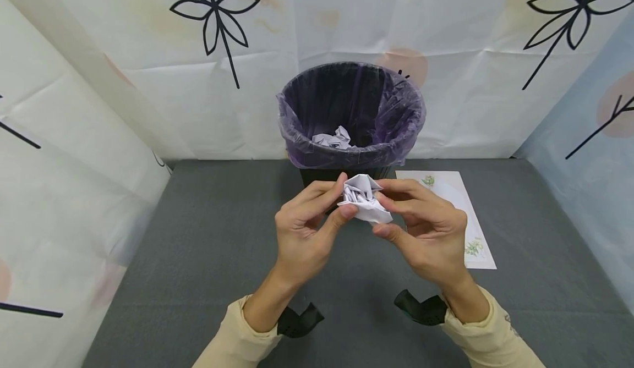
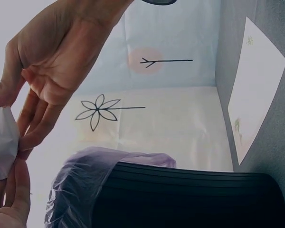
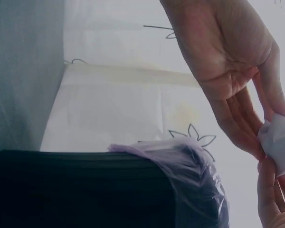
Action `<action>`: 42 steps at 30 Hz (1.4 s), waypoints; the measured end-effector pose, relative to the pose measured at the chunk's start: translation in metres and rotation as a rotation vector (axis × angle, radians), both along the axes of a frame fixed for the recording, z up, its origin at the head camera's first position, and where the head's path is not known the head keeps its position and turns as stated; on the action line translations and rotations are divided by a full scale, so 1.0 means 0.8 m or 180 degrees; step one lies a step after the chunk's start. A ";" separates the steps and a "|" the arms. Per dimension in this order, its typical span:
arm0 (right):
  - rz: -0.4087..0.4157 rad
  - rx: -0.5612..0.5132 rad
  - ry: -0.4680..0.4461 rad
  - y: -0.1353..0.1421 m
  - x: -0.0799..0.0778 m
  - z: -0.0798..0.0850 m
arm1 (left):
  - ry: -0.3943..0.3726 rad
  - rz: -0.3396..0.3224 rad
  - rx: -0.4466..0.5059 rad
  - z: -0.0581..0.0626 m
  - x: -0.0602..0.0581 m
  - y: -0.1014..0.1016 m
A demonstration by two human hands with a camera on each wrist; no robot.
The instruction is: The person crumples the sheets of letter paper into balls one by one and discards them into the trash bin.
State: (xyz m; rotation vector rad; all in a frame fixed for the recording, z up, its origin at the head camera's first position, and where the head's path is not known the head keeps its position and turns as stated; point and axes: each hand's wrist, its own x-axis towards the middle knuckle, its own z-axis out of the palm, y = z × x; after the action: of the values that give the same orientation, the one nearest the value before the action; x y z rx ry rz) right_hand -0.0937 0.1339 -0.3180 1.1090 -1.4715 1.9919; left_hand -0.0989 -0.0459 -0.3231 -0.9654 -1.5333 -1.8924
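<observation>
A crumpled piece of white paper (image 1: pixel 365 198) is held between both hands, raised in front of the trash bin. My left hand (image 1: pixel 308 228) pinches its left side between thumb and fingers. On the other side my right hand (image 1: pixel 430 228) pinches it the same way. The paper's folds are bunched in the middle, with flatter flaps above and below. In the right wrist view the paper (image 3: pixel 279 142) shows at the right edge between the fingertips. Behind the hands stands the black trash bin (image 2: pixel 190 199), lined with a purple plastic bag (image 1: pixel 403 115).
Inside the bin lies crumpled white paper (image 1: pixel 334 138). A flat white sheet with green plant prints (image 1: pixel 479 230) lies on the grey table (image 1: pixel 208 258), right of the bin and partly behind my right hand. Patterned white cloth (image 1: pixel 148 54) hangs at the back and sides.
</observation>
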 end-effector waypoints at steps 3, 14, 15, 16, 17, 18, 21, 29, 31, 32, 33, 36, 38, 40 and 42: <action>-0.0033 -0.0062 0.0061 -0.003 -0.001 -0.001 | 0.0015 -0.0025 0.0048 0.001 -0.001 0.000; -0.0046 -0.0195 0.0176 -0.009 -0.007 0.000 | 0.0093 -0.0173 0.0017 0.001 -0.004 -0.003; -0.0031 -0.0178 0.0157 -0.009 -0.008 0.001 | 0.0098 -0.0200 0.0036 0.001 -0.005 -0.004; -0.0019 -0.0155 0.0131 -0.010 -0.008 0.002 | 0.0102 -0.0209 0.0046 0.000 -0.005 -0.004; -0.0009 -0.0127 0.0100 -0.010 -0.008 0.004 | 0.0103 -0.0209 0.0059 0.000 -0.005 -0.004; -0.0006 -0.0098 0.0065 -0.010 -0.007 0.005 | 0.0100 -0.0206 0.0068 0.000 -0.005 -0.005; -0.0040 -0.0031 -0.0149 -0.009 -0.005 0.009 | 0.0074 -0.0191 0.0084 -0.001 -0.005 -0.005; -0.0019 0.0348 -0.0426 -0.001 -0.003 0.015 | -0.0053 -0.0247 -0.0248 0.000 -0.002 -0.007; -0.0029 0.0352 -0.0440 0.001 -0.002 0.016 | -0.0013 -0.0312 -0.0351 0.000 -0.002 -0.008; -0.0065 0.0344 -0.0465 0.001 -0.002 0.017 | 0.0022 -0.0323 -0.0391 0.000 -0.002 -0.008; -0.0092 0.0340 -0.0474 0.001 -0.002 0.017 | 0.0076 -0.0291 -0.0432 0.000 -0.002 -0.008; -0.0107 0.0286 -0.0439 -0.002 -0.002 0.017 | 0.0246 -0.0055 -0.0489 0.000 -0.004 -0.008; -0.0124 0.0252 -0.0369 -0.004 -0.002 0.017 | 0.0332 0.0126 -0.0508 0.000 -0.005 -0.007; -0.0157 0.0224 -0.0298 -0.007 -0.002 0.018 | 0.0385 0.0247 -0.0502 0.000 -0.005 -0.006; -0.0220 0.0224 -0.0255 -0.009 -0.001 0.019 | 0.0404 0.0320 -0.0469 -0.001 -0.005 -0.004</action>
State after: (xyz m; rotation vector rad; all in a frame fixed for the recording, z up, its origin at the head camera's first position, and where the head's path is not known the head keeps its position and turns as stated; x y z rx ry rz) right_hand -0.0947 0.1263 -0.3031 1.0029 -1.6096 1.9716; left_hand -0.1033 -0.0493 -0.3236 -1.0311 -1.6314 -1.6362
